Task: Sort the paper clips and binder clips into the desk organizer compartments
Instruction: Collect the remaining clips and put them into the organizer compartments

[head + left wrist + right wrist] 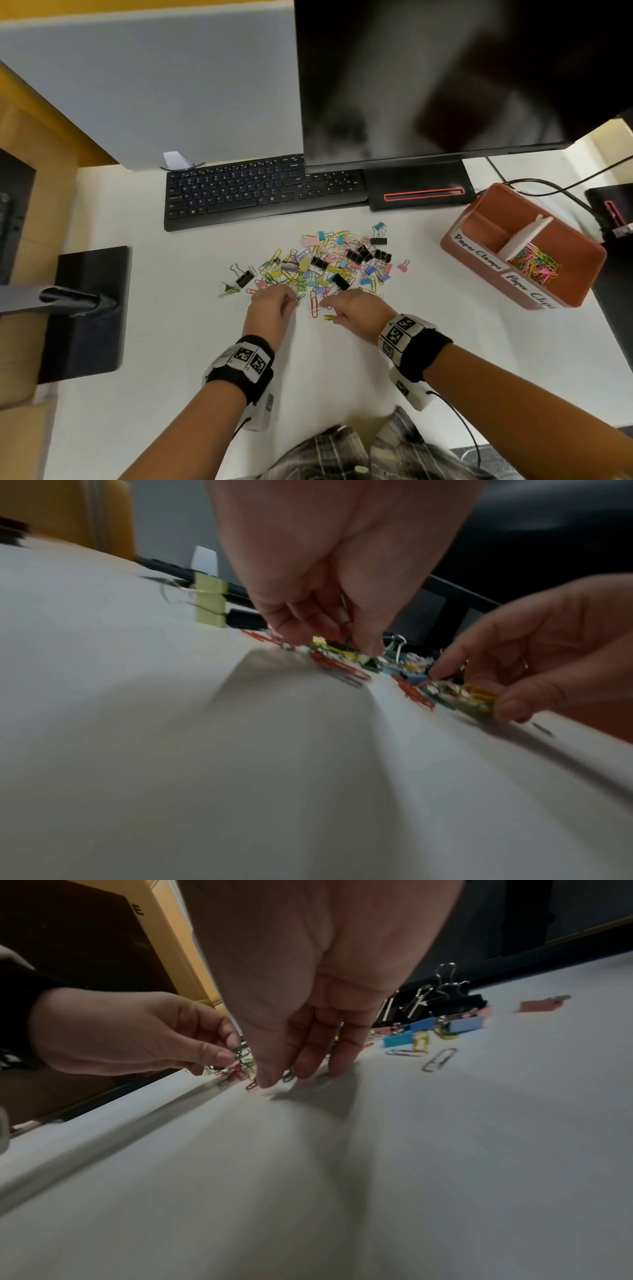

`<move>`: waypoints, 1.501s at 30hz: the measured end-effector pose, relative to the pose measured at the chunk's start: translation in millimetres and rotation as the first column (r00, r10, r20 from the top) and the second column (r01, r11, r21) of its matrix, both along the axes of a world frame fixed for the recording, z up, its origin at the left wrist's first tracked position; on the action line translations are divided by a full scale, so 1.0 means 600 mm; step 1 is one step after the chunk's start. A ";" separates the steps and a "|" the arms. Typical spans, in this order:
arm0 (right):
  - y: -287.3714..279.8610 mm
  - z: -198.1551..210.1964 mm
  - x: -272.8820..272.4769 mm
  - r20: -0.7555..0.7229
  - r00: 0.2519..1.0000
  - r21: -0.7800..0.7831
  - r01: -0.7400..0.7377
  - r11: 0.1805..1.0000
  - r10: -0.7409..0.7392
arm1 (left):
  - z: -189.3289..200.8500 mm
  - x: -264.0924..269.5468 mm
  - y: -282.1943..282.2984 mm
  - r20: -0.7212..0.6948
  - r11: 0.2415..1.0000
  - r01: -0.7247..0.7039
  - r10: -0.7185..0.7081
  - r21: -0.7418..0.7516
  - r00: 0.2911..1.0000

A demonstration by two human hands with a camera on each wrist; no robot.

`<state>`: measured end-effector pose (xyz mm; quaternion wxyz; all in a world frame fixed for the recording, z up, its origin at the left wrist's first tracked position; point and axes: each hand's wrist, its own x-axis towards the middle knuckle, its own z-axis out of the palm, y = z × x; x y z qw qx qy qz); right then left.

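- Left hand (270, 308): a green paper clip (300, 297) is being pinched, for sorting out of the pile (318, 263)
- Right hand (356, 308): fingers are being pressed straight onto clips on the counter (171, 342), nothing gripped

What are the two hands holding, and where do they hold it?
The left hand pinches a green paper clip by one end, between thumb and fingertips. The right hand has its fingertips down on the clips on the desk; whether it grips one cannot be told.

An office cubicle: a white desk (171, 342) carries a black keyboard (233, 192) and monitor (428, 75) along its far edge, backed by a grey partition panel (154, 85).
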<state>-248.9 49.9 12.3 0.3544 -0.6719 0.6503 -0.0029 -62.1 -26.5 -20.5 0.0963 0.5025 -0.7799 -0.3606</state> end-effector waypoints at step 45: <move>-0.006 -0.015 0.020 -0.053 0.993 0.036 0.106 0.994 -0.104 | 0.004 0.010 -0.043 0.439 0.914 0.394 -0.396 0.101 0.806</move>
